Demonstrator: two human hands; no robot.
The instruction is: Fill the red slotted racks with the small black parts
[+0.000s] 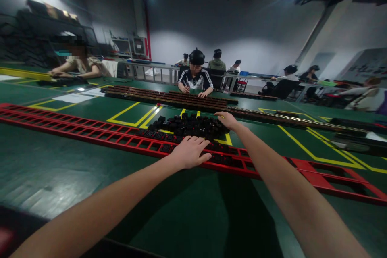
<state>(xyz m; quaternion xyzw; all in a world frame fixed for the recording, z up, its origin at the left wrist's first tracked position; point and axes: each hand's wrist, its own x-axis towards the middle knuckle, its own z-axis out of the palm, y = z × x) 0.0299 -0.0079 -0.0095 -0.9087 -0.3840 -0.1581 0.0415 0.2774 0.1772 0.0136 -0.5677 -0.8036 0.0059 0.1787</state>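
My left hand (192, 153) lies palm down over the long red slotted frame (121, 139), its fingers stretched and thumb apart. Small black square parts sit in slots of the frame around it, such as the black part (165, 147) just left of my fingers. Behind the frame is a heap of black parts (187, 125). At the heap's right edge is my right hand (227, 120), index finger and thumb drawn together towards the left. Whatever they pinch, if anything, is too small to make out.
Beyond the heap, long dark brown strips (145, 94) lie across the green table (136, 193), which carries yellow tape lines (123, 113). A co-worker (196, 76) sits opposite, hands at the strips. Another person (80, 62) works at far left near a yellow bar (24, 73).
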